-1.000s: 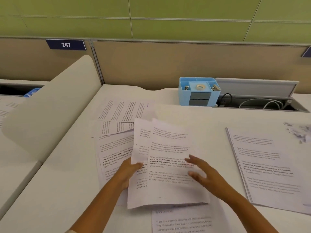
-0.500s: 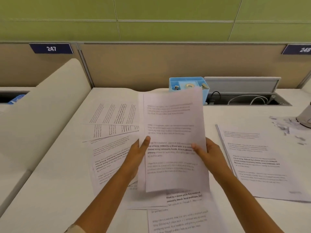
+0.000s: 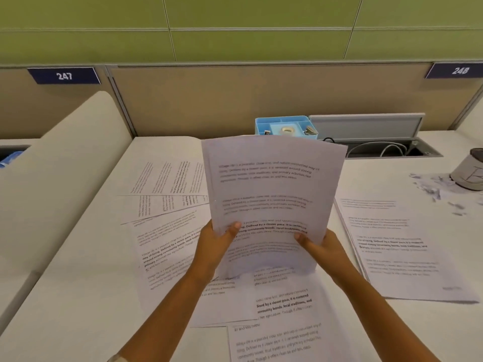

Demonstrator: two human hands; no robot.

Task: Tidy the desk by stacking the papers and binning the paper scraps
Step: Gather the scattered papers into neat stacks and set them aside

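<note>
A sheaf of printed sheets (image 3: 271, 194) is held upright above the desk (image 3: 78, 296), clamped at its lower edges between both hands. The left hand (image 3: 213, 246) is wrapped round the left edge, with its thumb (image 3: 232, 229) pressed on the front page; the right hand (image 3: 322, 250) is closed on the right edge in the same way, thumb in front and fingers hidden behind. The sheaf is bowed slightly, and several page edges are seen fanned along its left side. Loose papers (image 3: 167, 231) are spread flat and overlapping on the desk beneath and to the left of the hands, some turned sideways. A neater pile (image 3: 397, 249) is laid to the right, apart from the held sheaf. Paper scraps (image 3: 433, 188) are scattered at the far right, just beside a grey bin (image 3: 467, 171). Behind the sheaf, a blue organiser (image 3: 285, 126) is set against the partition.
</note>
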